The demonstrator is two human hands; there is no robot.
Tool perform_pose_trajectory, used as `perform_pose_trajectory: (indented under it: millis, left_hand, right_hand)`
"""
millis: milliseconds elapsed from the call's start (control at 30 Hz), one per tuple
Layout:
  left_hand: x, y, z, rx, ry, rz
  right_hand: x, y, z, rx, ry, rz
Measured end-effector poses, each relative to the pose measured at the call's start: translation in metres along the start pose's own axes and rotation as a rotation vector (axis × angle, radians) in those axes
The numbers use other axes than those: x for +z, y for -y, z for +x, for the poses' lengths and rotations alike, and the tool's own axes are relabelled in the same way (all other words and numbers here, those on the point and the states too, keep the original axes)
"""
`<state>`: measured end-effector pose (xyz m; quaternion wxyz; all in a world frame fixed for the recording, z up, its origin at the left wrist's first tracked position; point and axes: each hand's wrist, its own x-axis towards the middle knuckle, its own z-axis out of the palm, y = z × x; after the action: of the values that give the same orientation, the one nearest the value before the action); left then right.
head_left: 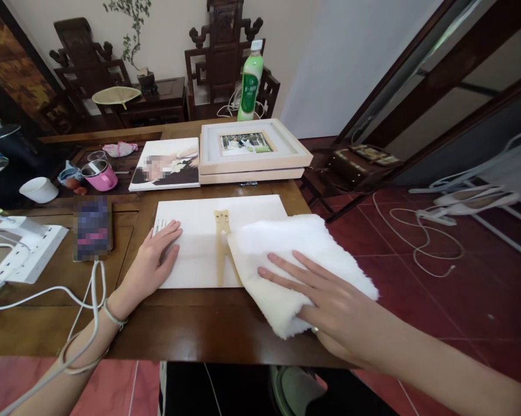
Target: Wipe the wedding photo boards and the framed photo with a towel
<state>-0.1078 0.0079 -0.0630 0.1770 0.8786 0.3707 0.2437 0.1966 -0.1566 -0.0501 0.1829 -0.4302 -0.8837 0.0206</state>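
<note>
A white rectangular board (pixel 195 254) lies flat near the table's front edge. My left hand (pixel 158 254) rests on its left end, fingers spread and holding nothing. A tan wooden piece with two legs (pixel 221 242) lies on the middle of the board; its right leg is partly under a fluffy white cloth (pixel 281 237). The cloth covers the board's right part and reaches past the table's right edge. My right hand (pixel 325 294) is on the cloth, fingers stretched over it, with the thumb side tucked at its near edge.
Stacked wooden picture frames (pixel 254 170) and a photo panel (pixel 167 164) lie behind the board, with a green bottle (pixel 250 84) beyond. On the left are a phone (pixel 92 228), a power strip (pixel 30 254), loose cables, a pink mug (pixel 99 175) and a white cup (pixel 39 189).
</note>
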Motion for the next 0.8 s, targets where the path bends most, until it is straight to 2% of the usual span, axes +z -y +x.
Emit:
perform_pose_trajectory:
  millis: [100, 233, 367, 467, 533, 633, 800]
  left_hand:
    - [0.000, 0.000, 0.000, 0.003, 0.000, -0.001]
    - [0.000, -0.001, 0.001, 0.003, 0.003, 0.002]
    - [-0.002, -0.002, 0.000, -0.004, 0.022, 0.009]
    - [-0.002, -0.002, 0.000, 0.001, 0.018, 0.009]
    - [-0.003, -0.003, 0.001, 0.010, 0.014, 0.008]
    - [-0.002, -0.003, 0.002, 0.013, 0.021, 0.011]
    - [-0.002, -0.004, 0.002, 0.008, 0.024, 0.007]
  right_hand:
    - [-0.003, -0.018, 0.013, 0.018, 0.057, -0.001]
    - [-0.008, -0.062, 0.049, 0.049, 0.174, 0.024]
    - [-0.011, -0.104, 0.086, 0.106, 0.217, 0.034]
    - [-0.013, -0.120, 0.100, 0.142, 0.258, 0.030]
    - [-0.014, -0.118, 0.100, 0.167, 0.252, 0.020]
    - [-0.011, -0.101, 0.086, 0.174, 0.203, 0.017]
    - [0.001, -0.042, 0.040, 0.111, 0.077, 0.030]
